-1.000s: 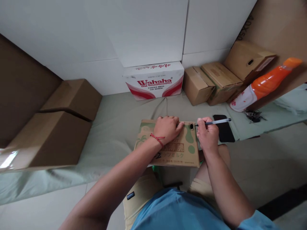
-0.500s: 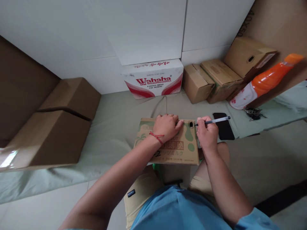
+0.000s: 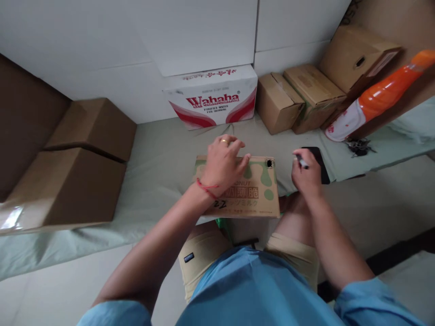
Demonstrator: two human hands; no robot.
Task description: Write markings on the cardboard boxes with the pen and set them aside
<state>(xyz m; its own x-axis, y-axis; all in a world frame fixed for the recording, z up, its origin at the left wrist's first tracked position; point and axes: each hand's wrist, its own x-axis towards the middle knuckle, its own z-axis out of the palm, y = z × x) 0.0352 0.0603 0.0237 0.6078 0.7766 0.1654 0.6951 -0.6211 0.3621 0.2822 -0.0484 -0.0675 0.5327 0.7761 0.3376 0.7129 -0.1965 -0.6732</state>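
Note:
A brown cardboard box with green blotches and printed characters lies flat at the near edge of the cloth. Ink is scribbled round a dark hole in its far right corner. My left hand is over the box's far left part, fingers apart and bent, holding nothing; a red string circles the wrist. To the right of the box, my right hand is closed round a pen, which is partly hidden by the fingers. A black phone lies beneath and behind that hand.
A white and red Wahaha carton stands against the wall. Small brown boxes are at the back right, near an orange-topped bottle and keys. Larger brown boxes occupy the left side.
My right hand has drawn the pen away from the hole, to the right. My left hand has shifted left, and its fingers have risen off the box. The whole view has tilted slightly.

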